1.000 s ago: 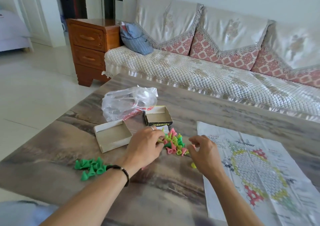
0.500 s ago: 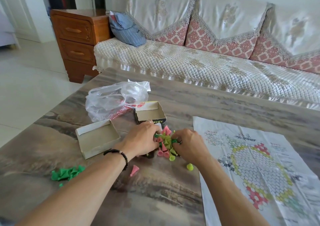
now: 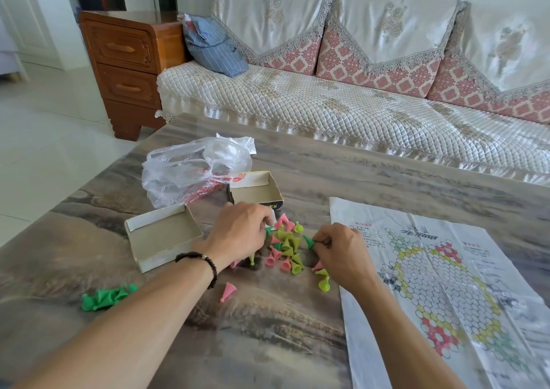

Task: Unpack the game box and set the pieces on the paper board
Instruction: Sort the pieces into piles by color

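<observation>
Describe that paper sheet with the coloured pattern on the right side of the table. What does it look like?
The paper board is a thin white sheet, creased from folding, lying flat on the marbled table and running off the frame's bottom edge. It bears a printed grid of small hexagonal cells ringed with yellow, with red patches near the top and bottom left and green toward the lower right, plus blocks of small print too fine to read. No pieces stand on it. The right hand sits over its left edge.

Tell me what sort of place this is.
Most likely a home living room: a quilted cream sofa with pink patterned cushions, a carved wooden drawer cabinet beside it, and a low marble-patterned coffee table.
</observation>
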Available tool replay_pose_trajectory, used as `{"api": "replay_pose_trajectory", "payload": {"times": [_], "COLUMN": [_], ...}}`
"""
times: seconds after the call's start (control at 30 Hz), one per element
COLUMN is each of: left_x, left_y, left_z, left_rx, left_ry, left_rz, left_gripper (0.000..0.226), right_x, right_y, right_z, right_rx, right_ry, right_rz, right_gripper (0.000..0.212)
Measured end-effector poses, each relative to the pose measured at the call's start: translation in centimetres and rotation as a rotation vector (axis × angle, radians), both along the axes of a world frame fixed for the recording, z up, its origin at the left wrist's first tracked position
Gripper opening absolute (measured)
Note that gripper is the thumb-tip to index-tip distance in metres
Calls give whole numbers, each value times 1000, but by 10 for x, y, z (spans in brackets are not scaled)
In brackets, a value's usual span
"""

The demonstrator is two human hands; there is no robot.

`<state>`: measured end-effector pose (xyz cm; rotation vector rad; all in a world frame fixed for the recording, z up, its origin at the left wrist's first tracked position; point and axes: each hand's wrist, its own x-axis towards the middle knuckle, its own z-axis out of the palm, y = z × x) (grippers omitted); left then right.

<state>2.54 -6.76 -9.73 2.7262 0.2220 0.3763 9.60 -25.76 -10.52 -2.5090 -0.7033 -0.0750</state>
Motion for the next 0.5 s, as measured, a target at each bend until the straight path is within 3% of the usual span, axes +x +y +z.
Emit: {"api": "replay_pose_trajectory", "payload": {"times": [0.2,0.5], "left_x": [-9,-60], "left_y": [3,12], "left_z": [2,11], "left_rx": [-102,-179], "left_ry": [-157,-170], "left_rz": [-26,16], "left_gripper": [19,17], "right_x": [-2,-37], "right_y": [-3,18], "right_z": [3,21], "right_rx": [73,266], "right_ry": [-34,-22], "right_rz": [-23,39], "right_gripper": [17,11]}}
